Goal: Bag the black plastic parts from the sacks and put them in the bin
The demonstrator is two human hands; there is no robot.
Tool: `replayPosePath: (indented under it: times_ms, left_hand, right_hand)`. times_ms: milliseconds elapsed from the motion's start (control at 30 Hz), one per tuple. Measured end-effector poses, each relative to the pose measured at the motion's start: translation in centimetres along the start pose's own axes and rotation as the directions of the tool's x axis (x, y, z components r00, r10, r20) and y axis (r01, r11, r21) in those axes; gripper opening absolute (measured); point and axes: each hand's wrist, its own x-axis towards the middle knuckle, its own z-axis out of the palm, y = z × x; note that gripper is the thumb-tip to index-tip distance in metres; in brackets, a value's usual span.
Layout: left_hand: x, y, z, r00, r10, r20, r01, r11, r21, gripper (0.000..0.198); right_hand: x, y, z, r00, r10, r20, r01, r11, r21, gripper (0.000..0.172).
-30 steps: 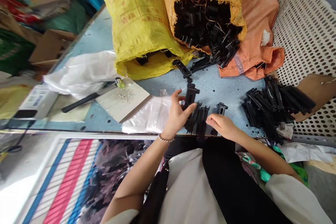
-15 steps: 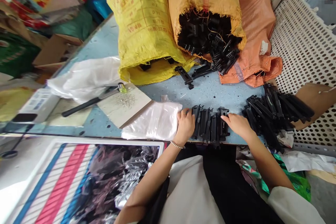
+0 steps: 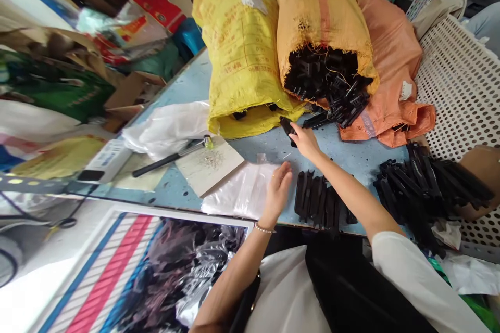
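Note:
My right hand [image 3: 305, 140] reaches across the table with its fingers closed on a long black plastic part [image 3: 287, 126], just in front of the yellow sack. My left hand [image 3: 278, 190] holds nothing; its fingers are loosely bent and extended beside the clear plastic bags [image 3: 238, 192]. Between that hand and my right forearm lies a row of several black plastic parts [image 3: 318, 200], side by side at the table's front edge. My right forearm partly covers the row's right end.
A yellow sack [image 3: 246, 57], an orange sack [image 3: 324, 8] spilling black parts and a salmon sack [image 3: 390, 47] lie at the back. A black-handled hammer [image 3: 160, 164] rests partly on a board [image 3: 219, 166]. More black parts [image 3: 414, 182] are heaped at right by a perforated white basket [image 3: 453, 73].
My right hand has left the row and moved forward and left to the loose black part by the yellow sack, gripping it. My left hand has come off the row's left end. The view has shifted.

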Motion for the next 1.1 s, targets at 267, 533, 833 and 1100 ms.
replayPosePath:
  times_ms: [267,533,833,1100]
  left_hand:
    - [0.4,6.1,0.3,0.97,-0.159,0.185,0.234,0.819,-0.525,0.046]
    - [-4.7,5.9,2.4,0.891,-0.171,0.421,0.32,0.894,-0.314,0.047]
    - [-3.4,6.6,1.2,0.945,-0.28,0.166,0.318,0.903,-0.29,0.036]
    - [-4.0,5.6,2.2,0.927,-0.311,0.208,0.365,0.877,-0.313,0.039]
  right_hand:
    - [-13.8,-0.2,-4.4,0.978,-0.206,0.029,0.191,0.946,0.262,0.064]
    - [-13.7,-0.6,-6.3,0.972,-0.235,-0.03,0.23,0.967,-0.108,0.054]
    - [-18.7,-2.0,-4.5,0.944,-0.271,0.186,0.249,0.96,0.131,0.052]
    - [-21.3,-1.6,-1.9,0.899,-0.381,0.216,0.422,0.886,-0.192,0.037]
